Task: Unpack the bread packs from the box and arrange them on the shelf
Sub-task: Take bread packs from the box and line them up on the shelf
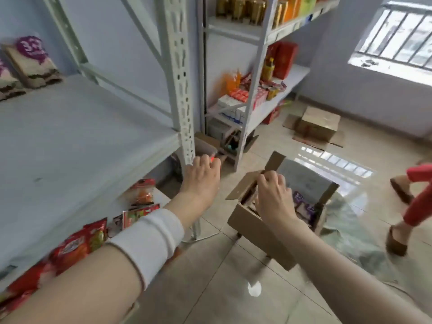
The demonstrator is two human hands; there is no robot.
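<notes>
Box (pixel 261 232) right of shelf (pixel 81 136), bread packs (pixel 304 206) inside

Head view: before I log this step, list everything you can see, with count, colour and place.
open box: one, brown cardboard, on the floor ahead
bread packs in box: several, purple and white, count unclear
bread packs on shelf: at least two, cream with purple labels, back left
near shelf: one, grey, left
snack packs: several, red, lower board at left
far shelf: one, grey, holds gold, orange and red goods
second box: one, brown, floor by the wall
window: one, barred, upper right
another person's legs: red trousers, right edge
wristband: one, white, left forearm
left hand: by the shelf post, holding nothing visible
right hand: fingers curled on the open box's flap
</notes>
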